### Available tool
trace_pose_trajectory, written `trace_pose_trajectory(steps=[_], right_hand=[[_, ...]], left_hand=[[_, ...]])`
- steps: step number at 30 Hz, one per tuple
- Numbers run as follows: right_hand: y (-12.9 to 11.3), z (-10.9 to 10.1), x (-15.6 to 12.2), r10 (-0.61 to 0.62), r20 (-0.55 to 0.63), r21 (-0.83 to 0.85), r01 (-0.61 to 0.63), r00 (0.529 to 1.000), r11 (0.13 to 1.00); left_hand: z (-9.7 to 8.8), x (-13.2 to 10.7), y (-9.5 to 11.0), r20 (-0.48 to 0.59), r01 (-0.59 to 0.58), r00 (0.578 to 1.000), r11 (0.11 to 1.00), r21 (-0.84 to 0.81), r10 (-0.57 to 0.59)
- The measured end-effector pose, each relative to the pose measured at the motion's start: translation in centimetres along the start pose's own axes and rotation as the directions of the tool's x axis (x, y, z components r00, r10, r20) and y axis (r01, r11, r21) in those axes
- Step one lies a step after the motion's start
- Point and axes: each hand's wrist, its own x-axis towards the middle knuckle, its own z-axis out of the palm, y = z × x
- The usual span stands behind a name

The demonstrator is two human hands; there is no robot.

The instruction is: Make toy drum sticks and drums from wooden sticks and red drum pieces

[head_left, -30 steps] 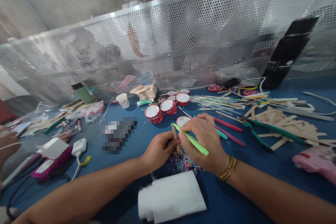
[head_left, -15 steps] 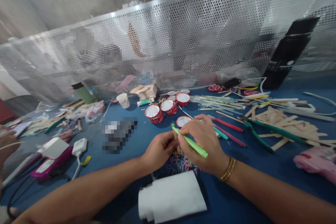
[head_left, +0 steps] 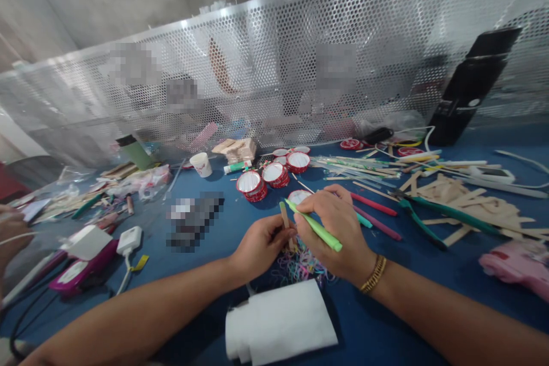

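My left hand (head_left: pixel 259 246) pinches a small wooden craft stick (head_left: pixel 285 217) and holds it upright above the blue table (head_left: pixel 201 274). My right hand (head_left: pixel 337 229) grips a light green marker (head_left: pixel 315 226), its tip against the top of the stick. Under both hands lies a heap of thin coloured rubber bands (head_left: pixel 300 263). A folded white tissue (head_left: pixel 278 323) lies just in front of my wrists.
Red-and-white round caps (head_left: pixel 274 174) stand beyond my hands. To the right lie loose wooden sticks (head_left: pixel 463 197), green-handled pliers (head_left: pixel 418 214), coloured pens (head_left: pixel 377 214) and a pink glue gun (head_left: pixel 517 269). At left, a white charger (head_left: pixel 128 240) and another person's hand (head_left: pixel 8 237). A perforated metal screen (head_left: pixel 300 63) closes the back.
The marker tip has shifted slightly right along the stick's top; my right hand has turned a little. The left hand stays put.
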Motion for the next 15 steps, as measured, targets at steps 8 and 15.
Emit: trace_pose_trajectory(steps=[8,15], right_hand=[[-0.14,0.07,-0.02,-0.027,0.014,0.0,0.027,1.0,1.0],[-0.12,-0.04,-0.12,-0.021,0.01,-0.009,0.021,1.0,1.0]], left_hand=[[0.15,0.03,-0.3,0.001,0.0,1.0,0.999,-0.044,0.0],[0.0,0.02,0.02,0.007,-0.004,1.0,1.0,-0.015,0.004]])
